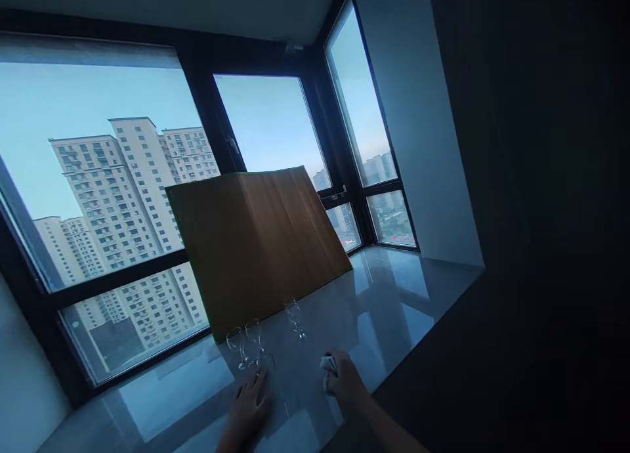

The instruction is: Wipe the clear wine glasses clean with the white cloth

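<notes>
My right hand (343, 379) is closed round a crumpled pale cloth (329, 365) above the glossy window sill (315, 407). My left hand (252, 400), slightly blurred, reaches toward the stemmed glasses at the left; its fingers are near their bases, and whether it touches one cannot be told. Two clear glasses, a left one (235, 340) and one beside it (253, 333), stand close together. A third glass (294, 315) stands apart, to their right. All three are in front of a brown board.
The large brown board (260, 243) leans against the window frame behind the glasses. Dark-framed windows (270, 121) rise behind it, with tall buildings outside. A pale wall (418, 111) borders the sill at the right; the sill's front edge runs diagonally beside my right hand.
</notes>
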A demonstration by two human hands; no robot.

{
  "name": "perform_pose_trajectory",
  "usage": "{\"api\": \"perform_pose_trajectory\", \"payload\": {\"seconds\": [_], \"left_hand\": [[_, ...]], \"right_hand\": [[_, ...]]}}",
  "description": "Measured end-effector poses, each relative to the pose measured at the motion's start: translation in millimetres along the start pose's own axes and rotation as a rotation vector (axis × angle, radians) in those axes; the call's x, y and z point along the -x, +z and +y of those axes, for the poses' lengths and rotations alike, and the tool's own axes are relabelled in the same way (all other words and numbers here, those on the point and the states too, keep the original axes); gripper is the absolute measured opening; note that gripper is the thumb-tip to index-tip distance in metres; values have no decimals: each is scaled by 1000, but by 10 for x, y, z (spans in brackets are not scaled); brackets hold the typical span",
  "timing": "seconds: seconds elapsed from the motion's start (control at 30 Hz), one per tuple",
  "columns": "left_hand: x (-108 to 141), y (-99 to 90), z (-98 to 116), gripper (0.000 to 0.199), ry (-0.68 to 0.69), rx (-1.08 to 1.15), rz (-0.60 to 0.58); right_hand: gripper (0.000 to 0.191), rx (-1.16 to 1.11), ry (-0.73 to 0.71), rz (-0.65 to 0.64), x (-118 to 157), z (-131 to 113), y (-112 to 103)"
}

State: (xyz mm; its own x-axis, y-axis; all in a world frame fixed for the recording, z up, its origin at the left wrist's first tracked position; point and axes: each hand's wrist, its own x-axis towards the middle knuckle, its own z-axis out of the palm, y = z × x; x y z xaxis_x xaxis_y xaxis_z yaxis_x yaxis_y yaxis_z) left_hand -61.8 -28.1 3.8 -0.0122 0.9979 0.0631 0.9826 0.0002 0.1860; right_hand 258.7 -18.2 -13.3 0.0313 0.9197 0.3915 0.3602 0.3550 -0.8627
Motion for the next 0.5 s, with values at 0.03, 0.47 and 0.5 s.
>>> {"api": "perform_pose_trajectory", "payload": {"seconds": [0.03, 0.47, 0.5], "left_hand": [[23, 1, 10, 72, -7, 5, -3], [129, 79, -77, 66, 13, 106, 85], [157, 84, -73, 66, 12, 121, 92]], "right_hand": [[48, -15, -1, 9, 4, 9, 7], [46, -26, 38, -21, -47, 37, -27], [45, -31, 42, -20, -49, 40, -26]]}}
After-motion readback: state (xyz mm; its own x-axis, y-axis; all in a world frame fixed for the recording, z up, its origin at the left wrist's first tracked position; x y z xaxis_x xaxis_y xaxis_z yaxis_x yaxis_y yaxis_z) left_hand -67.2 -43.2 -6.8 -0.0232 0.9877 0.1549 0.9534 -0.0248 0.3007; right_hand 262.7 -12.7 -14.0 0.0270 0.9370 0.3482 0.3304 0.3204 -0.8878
